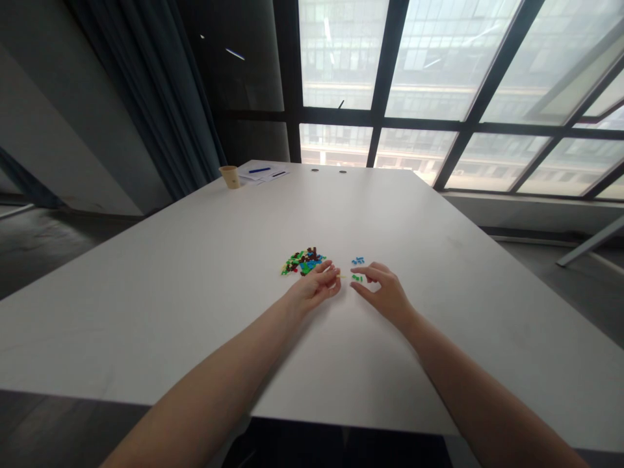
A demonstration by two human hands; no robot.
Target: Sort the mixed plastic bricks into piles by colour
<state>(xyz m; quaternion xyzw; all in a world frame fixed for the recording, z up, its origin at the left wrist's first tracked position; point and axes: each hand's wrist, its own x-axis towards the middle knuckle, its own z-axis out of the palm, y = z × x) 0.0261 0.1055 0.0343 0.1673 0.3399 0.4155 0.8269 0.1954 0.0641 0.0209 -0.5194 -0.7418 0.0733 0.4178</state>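
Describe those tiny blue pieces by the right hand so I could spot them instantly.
On the big white table, find the colourful heap of small plastic pieces. Just right of it, past the fingertips of the right hand, sit a few blue pieces, set apart from the heap.

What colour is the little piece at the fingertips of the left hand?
Pale yellow, best seen in the head view, where the piece sits by the left hand.
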